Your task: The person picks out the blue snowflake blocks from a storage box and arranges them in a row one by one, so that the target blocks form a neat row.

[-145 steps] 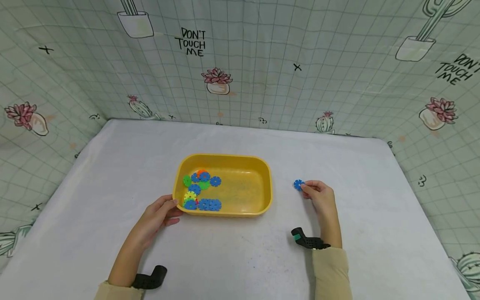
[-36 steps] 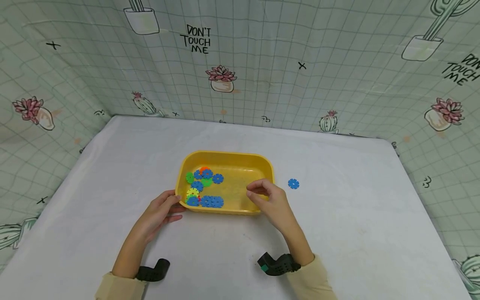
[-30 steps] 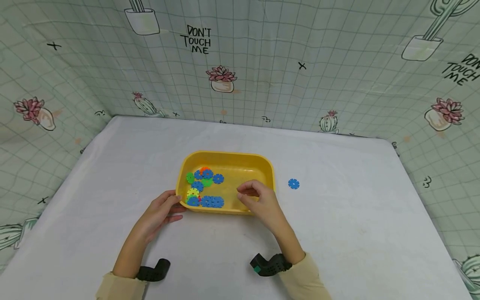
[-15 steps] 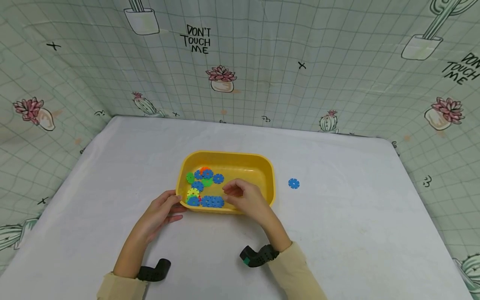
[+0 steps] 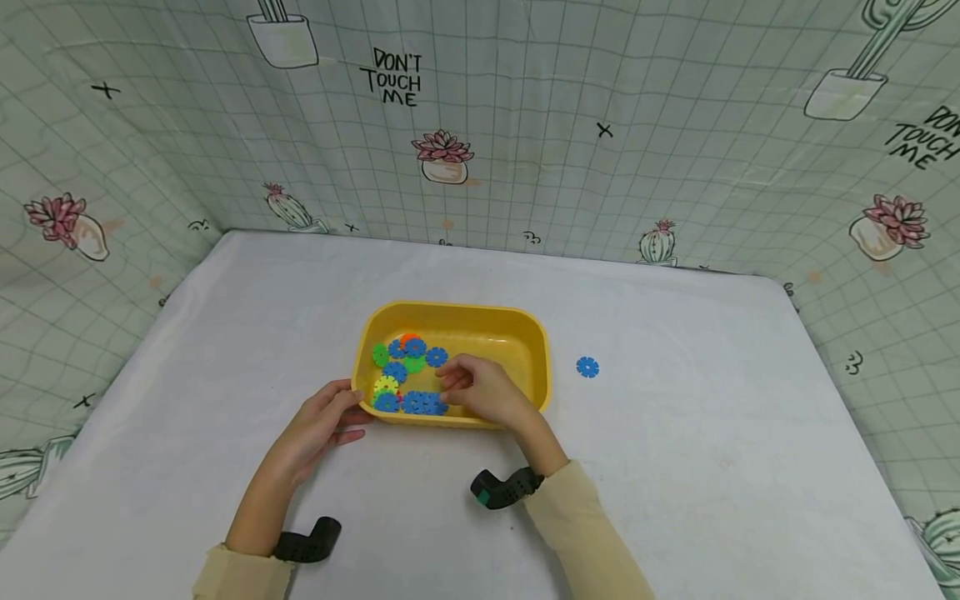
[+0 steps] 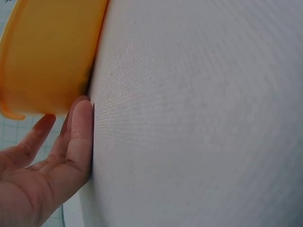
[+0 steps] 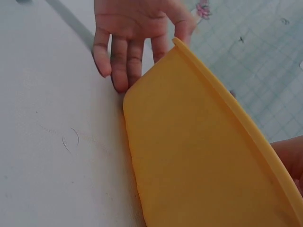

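A yellow tray (image 5: 491,346) lies on the white table with several notched plastic discs in its left part: blue, green, yellow, orange. My left hand (image 5: 318,425) rests against the tray's front left corner, its straight, relaxed fingers touching the outer wall, as the left wrist view shows too. My right hand (image 5: 483,390) is over the tray's middle, thumb and fingertips apart, beside a cluster of blue discs (image 5: 418,402). No disc shows between the fingers. A single blue disc (image 5: 587,367) lies on the table, right of the tray. The right wrist view shows mostly the tray's outer wall.
A white cloth-covered table (image 5: 720,400) extends around the tray on all sides. Behind it and at the sides hangs a checked curtain (image 5: 525,108) with plant drawings. Each wrist wears a black camera mount.
Earlier my right hand held the blue disc right of the tray; that disc now lies on the table. The hand has since moved left over the tray to the blue discs. My left hand stays.
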Available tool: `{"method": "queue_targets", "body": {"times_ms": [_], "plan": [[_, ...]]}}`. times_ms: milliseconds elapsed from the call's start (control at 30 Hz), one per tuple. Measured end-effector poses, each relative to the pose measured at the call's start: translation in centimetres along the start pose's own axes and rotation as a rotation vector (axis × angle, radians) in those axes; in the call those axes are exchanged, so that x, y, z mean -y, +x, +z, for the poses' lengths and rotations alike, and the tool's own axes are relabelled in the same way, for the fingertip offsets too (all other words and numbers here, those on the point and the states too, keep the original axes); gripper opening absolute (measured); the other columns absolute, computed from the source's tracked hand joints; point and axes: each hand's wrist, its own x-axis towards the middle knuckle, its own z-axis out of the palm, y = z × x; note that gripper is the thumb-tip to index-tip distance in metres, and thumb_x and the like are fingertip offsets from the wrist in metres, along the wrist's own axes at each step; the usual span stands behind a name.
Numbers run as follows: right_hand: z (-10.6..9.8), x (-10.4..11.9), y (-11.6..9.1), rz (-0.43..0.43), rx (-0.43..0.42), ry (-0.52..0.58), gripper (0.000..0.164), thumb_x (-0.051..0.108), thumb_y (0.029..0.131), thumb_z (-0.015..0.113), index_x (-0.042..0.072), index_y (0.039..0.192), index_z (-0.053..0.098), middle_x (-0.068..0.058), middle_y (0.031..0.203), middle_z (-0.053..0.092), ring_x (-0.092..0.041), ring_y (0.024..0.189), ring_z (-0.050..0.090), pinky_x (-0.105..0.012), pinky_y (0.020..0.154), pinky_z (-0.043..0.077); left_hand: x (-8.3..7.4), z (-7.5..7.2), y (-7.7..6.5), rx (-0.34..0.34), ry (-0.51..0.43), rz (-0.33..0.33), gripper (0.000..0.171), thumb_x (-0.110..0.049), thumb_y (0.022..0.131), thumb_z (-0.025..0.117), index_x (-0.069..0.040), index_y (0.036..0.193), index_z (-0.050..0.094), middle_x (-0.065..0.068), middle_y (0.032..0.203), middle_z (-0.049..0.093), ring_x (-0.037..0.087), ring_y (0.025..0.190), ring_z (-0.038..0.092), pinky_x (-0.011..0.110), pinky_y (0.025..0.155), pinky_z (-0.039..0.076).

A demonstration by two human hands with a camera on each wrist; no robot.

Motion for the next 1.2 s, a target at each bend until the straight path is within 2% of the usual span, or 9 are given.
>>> {"method": "queue_targets", "body": {"times_ms": [500, 833, 1200], "plan": [[0.0, -0.1, 1.2, 0.130, 0.114, -0.037, 0.020, 0.010, 0.082, 0.069, 0.008, 0.101, 0.062, -0.003, 0.072, 0.053, -0.016, 0.065, 0.047, -0.022, 0.059, 0.039, 0.1, 0.0, 0.1, 0.011, -0.002, 0.004, 0.048, -0.030, 0.097, 0.042, -0.002, 0.136, 0.037, 0.015, 0.117, 0.057, 0.013, 0.093, 0.060, 0.026, 0.081, 0.055], [0.3, -0.1, 1.4, 0.140, 0.164, -0.112, 0.024, 0.009, 0.080, 0.070, 0.010, 0.102, 0.061, -0.002, 0.067, 0.048, -0.015, 0.059, 0.045, -0.023, 0.055, 0.036, 0.0, -0.1, 0.1, 0.009, -0.002, -0.002, 0.048, -0.030, 0.097, 0.042, -0.002, 0.135, 0.038, 0.015, 0.116, 0.057, 0.012, 0.092, 0.060, 0.024, 0.080, 0.055], [0.5, 0.2, 1.5, 0.104, 0.188, -0.218, 0.024, 0.005, 0.081, 0.068, 0.010, 0.103, 0.058, -0.003, 0.069, 0.047, -0.016, 0.062, 0.045, -0.022, 0.057, 0.036, 0.1, -0.1, 0.1, 0.019, -0.004, 0.003, 0.049, -0.030, 0.097, 0.041, -0.002, 0.136, 0.036, 0.016, 0.119, 0.056, 0.013, 0.094, 0.059, 0.025, 0.080, 0.055]]}}
